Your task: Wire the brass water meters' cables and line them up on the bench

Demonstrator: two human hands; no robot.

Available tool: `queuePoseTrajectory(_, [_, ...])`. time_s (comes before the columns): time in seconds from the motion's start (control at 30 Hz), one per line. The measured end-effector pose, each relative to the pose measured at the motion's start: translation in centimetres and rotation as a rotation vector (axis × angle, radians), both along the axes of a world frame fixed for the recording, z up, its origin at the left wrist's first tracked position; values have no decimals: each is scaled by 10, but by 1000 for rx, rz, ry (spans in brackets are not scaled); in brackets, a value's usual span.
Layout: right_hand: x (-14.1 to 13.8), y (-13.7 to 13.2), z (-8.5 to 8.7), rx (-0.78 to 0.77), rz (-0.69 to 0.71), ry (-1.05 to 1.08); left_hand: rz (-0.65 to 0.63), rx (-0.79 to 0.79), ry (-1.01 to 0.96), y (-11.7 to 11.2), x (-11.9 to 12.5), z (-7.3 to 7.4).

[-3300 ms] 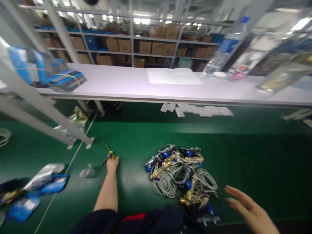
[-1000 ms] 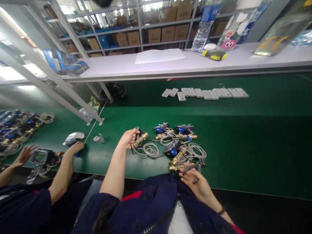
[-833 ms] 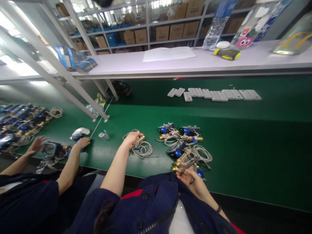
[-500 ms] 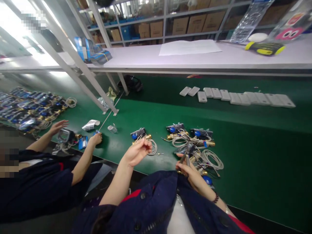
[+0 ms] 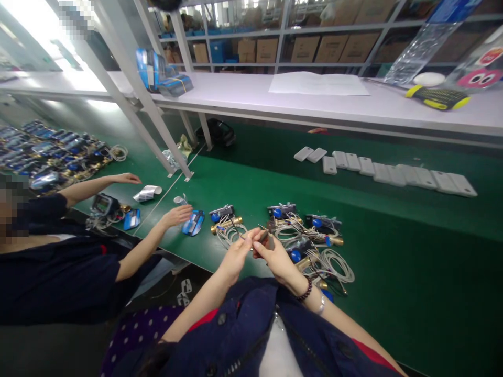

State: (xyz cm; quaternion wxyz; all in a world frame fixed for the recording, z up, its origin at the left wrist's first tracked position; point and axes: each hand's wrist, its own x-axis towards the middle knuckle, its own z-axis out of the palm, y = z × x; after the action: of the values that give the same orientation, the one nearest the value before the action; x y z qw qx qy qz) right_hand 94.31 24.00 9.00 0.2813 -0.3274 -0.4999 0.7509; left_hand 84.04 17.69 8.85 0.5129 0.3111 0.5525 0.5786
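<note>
The head view showed, at far left, rows of meters (image 5: 58,152) crowded on the green bench (image 5: 393,251). Beside them a co-worker held one hand (image 5: 128,178) out over the bench, above a dark boxy device (image 5: 102,205) and a flat blue packet (image 5: 132,219). A curled silver sheet (image 5: 148,193) lay nearby. The co-worker's other hand (image 5: 177,215) was by a second blue packet (image 5: 193,223); whether it touched could not be told. A small clear cup (image 5: 179,200) stood just behind.

Further right lay a single meter with a brass pipe and coiled cable (image 5: 227,226). Just in front, the person's left hand (image 5: 237,255) had its fingertips pinched together against the right hand's fingers; what they gripped, if anything, could not be told. The right hand (image 5: 278,261) was closed around grey-handled pliers (image 5: 271,242), which were raised over the bench between the single meter and a pile of similar meters (image 5: 310,254). White plastic pieces (image 5: 387,174) lay in a row behind the pile, and a yellow-and-black screwdriver (image 5: 438,97) rested on the shelf (image 5: 251,97) above.
</note>
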Motion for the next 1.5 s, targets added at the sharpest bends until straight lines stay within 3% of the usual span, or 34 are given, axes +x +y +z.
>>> queuePoseTrajectory(0.1, [5, 0, -1, 5, -42, -1, 86, -36, 503, -12, -6, 5])
queuePoseTrajectory(0.2, [10, 3, -1, 52, -27, -27, 172, 77, 1000, -17, -10, 7])
queuePoseTrajectory(0.3, [15, 7, -2, 76, 24, -45, -26, 260, 1223, -14, -9, 3])
queuePoseTrajectory(0.4, [24, 7, -5, 125, 31, -119, -49, 237, 1165, -10, -9, 1])
queuePoseTrajectory(0.53, [39, 1, -6, 457, 14, -342, 7, 62, 828, -8, -10, 11])
queuePoseTrajectory(0.63, [43, -8, -8, 588, 77, -412, 4, 34, 744, -8, -11, 19])
queuePoseTrajectory(0.93, [38, -16, -12, 631, 138, -453, -20, 115, 855, -6, -11, 19])
queuePoseTrajectory(1.17, [40, -16, -9, 677, 150, -496, -30, 212, 1221, -8, -12, 15])
queuePoseTrajectory(1.3, [40, -17, -9, 708, 138, -517, 41, 209, 1380, -11, -7, 12])
queuePoseTrajectory(1.4, [39, -18, -10, 715, 131, -516, 93, 188, 1351, -11, -4, 12])
queuePoseTrajectory(1.5, [40, -18, -11, 718, 133, -498, 65, 143, 1186, -10, -3, 13])
